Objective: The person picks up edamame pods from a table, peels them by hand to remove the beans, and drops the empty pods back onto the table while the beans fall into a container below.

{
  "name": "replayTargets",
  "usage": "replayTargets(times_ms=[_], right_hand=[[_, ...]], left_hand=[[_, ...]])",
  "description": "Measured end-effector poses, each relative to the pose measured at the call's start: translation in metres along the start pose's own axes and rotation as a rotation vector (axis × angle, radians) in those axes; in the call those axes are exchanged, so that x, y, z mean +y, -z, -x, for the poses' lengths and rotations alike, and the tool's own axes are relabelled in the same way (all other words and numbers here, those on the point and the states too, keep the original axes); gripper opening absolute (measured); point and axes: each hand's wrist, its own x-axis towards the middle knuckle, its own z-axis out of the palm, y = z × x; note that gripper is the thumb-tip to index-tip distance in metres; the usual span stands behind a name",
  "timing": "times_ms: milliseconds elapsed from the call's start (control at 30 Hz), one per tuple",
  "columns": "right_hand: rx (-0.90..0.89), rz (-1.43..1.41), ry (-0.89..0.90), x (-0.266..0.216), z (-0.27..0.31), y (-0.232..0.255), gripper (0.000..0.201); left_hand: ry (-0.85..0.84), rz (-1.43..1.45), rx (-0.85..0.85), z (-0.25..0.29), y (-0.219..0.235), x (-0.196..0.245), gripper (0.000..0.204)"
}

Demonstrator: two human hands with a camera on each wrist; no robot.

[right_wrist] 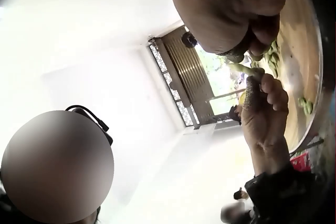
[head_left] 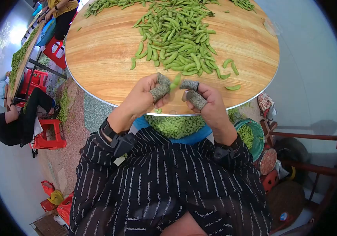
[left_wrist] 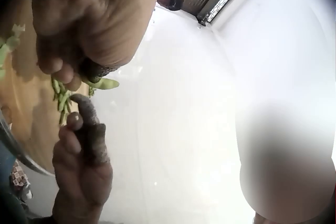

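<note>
In the head view my left hand pinches a green soybean pod between thumb and forefinger, both wrapped in grey cloth finger covers. The pod sticks out toward my right hand, whose covered thumb and forefinger are parted, with nothing visible between them. The right forefinger's tip is close to the pod's end. Both hands are over the near edge of the round wooden table. A heap of soybean pods lies just beyond them. In the right wrist view, the pod shows just below the right fingers.
Below the table edge, a blue basin holds shelled green beans. A green basket of pods stands at the right, near a wooden frame. At left, people sit by another pod-covered table and red stools.
</note>
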Motion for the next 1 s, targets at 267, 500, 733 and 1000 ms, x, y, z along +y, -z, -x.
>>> replayTargets(times_ms=[267,500,733,1000], right_hand=[[-0.023,0.011,0.015,-0.004,0.005,-0.012,0.015],[0.02,-0.119,0.026,0.013,0.0,-0.01,0.016],[0.039,-0.061,0.07,0.011,0.0,-0.011,0.019],[-0.084,-0.084,0.187,0.02,-0.001,-0.009,0.016]], left_hand=[[0.012,-0.008,-0.031,0.01,-0.011,-0.001,0.007],[-0.008,0.038,-0.017,0.008,-0.012,-0.007,0.004],[-0.632,-1.284,0.219,0.006,-0.015,-0.022,0.014],[-0.43,-0.374,0.247,0.009,-0.025,-0.037,0.025]])
